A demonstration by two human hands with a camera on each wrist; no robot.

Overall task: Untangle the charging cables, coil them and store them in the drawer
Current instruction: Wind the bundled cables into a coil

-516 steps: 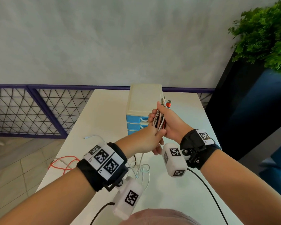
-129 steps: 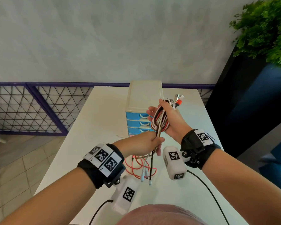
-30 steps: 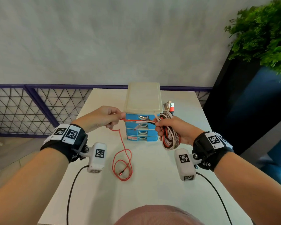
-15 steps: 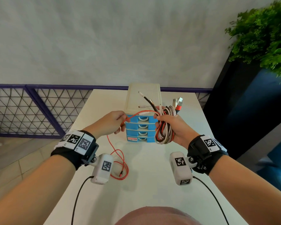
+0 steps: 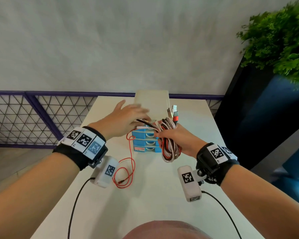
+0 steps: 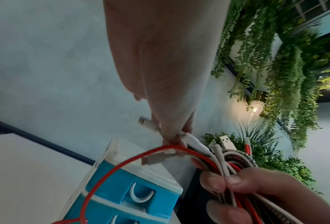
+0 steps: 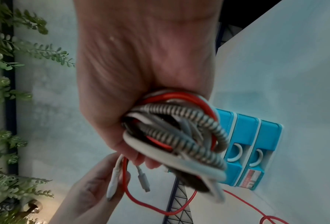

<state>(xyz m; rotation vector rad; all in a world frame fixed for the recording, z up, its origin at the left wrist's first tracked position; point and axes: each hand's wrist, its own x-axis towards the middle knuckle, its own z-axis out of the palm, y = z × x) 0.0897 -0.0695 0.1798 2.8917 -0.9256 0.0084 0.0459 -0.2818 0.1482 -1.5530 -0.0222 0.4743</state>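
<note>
My right hand [image 5: 162, 135] grips a coiled bundle of cables [image 5: 171, 149], white, red and braided, in front of the blue drawer unit [image 5: 151, 104]. USB plugs stick up from the top of the bundle. My left hand [image 5: 136, 118] reaches to the bundle's top. In the left wrist view its fingertips [image 6: 172, 136] pinch a white cable end beside the bundle [image 6: 233, 163]. A loose red cable [image 5: 130, 163] runs from the bundle down to the table [image 5: 154, 195] in loops. The right wrist view shows the bundle [image 7: 179, 136] in my fist and the left hand [image 7: 95, 186] below it.
The drawer unit [image 7: 246, 133] has a cream top, and every drawer I can see is closed. A dark planter [image 5: 257, 118] with a green plant [image 5: 274, 45] stands right of the table. A purple mesh railing [image 5: 33, 114] runs behind and to the left.
My left hand has left the red cable's stretch left of the drawers and moved right to the bundle's loose ends. Those ends now point left instead of up.
</note>
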